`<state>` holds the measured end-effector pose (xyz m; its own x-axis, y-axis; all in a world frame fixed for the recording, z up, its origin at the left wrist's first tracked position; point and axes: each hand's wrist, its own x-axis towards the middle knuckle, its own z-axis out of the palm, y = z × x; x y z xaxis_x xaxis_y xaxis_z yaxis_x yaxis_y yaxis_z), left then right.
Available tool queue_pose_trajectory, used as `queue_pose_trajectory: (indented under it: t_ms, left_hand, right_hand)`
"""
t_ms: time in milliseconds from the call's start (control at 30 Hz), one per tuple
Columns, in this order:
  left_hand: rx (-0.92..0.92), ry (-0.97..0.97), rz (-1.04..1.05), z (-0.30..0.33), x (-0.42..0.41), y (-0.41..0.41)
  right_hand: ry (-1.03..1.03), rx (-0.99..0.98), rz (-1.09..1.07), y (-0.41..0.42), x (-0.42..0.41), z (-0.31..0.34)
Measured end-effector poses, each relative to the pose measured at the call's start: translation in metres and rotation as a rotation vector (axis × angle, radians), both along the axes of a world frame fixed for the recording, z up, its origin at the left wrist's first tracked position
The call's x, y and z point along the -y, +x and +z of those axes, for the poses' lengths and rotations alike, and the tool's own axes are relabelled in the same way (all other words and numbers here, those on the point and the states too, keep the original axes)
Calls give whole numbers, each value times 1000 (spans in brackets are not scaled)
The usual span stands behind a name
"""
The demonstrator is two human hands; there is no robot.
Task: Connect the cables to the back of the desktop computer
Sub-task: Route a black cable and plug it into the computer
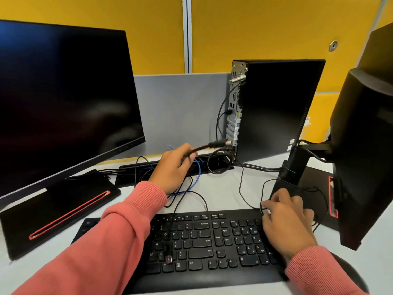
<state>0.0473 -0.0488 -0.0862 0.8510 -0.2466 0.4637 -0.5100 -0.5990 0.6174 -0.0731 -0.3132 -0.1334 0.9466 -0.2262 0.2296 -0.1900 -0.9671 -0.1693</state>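
The left hand (173, 169) grips a black cable (204, 147), plug aimed at the desktop computer (274, 107) rear; the right hand (287, 220) pinches a thin cable (241, 184) beside the keyboard (204, 241).

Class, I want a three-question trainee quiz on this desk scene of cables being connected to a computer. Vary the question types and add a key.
1. True or false: the left hand holds a black cable whose plug points toward the back of the desktop computer.
2. What lies loose on the keyboard? A) USB plug B) mouse C) pen
3. Fill in: the right hand pinches a thin black ____ near the keyboard's top right corner.

Key: 1 true; 2 A, the USB plug; 3 wire.
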Motion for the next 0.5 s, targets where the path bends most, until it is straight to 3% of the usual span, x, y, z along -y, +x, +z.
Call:
queue_pose_trajectory:
  t_ms: [167,500]
  left_hand:
    - [-6,-173,-1,17,2,-8]
    - [-117,-121,4,21,8,-19]
  right_hand:
    - [155,76,79,0,-9,8]
    - [614,223,498,45,-55,57]
